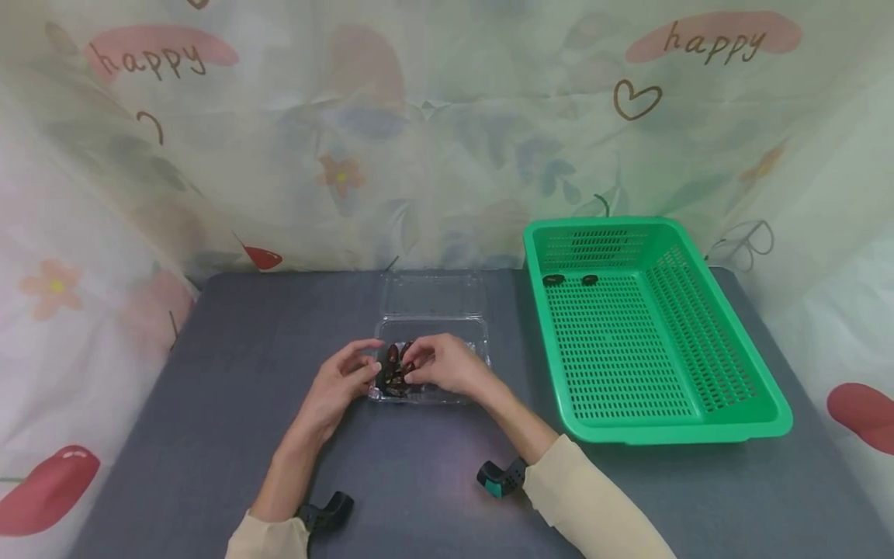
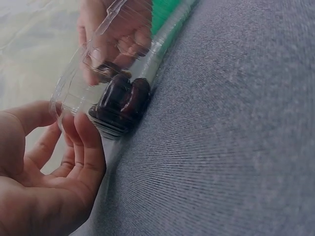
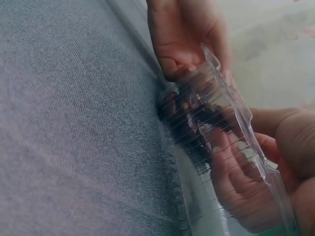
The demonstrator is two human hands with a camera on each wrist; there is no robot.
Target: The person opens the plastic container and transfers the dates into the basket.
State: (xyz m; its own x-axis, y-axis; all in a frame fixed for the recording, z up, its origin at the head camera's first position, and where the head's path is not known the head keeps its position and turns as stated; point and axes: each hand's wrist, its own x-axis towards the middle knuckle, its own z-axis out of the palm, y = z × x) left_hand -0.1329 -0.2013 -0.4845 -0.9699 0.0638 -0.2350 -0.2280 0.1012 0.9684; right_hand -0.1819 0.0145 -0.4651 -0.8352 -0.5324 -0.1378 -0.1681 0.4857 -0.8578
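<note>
A clear plastic clamshell box [image 1: 450, 388] stands on the table with its lid [image 1: 433, 295] folded back. Several dark, glossy, oval pieces that look like dates [image 1: 393, 355] lie bunched at its left end; they show close up as dates [image 2: 118, 101] in the left wrist view. My left hand [image 1: 342, 380] pinches the left rim of the box between thumb and fingers. Over the box, my right hand [image 1: 447, 365] reaches in from the right, and its fingertips pinch one date [image 2: 110, 71]. Box wall and fingers partly hide the dates in the right wrist view.
To the right stands a green slotted plastic basket [image 1: 698, 431], with two dates [image 1: 554, 279] near its far left corner. A grey cloth covers the table [image 1: 244, 349]. Behind it hangs a printed curtain [image 1: 433, 155].
</note>
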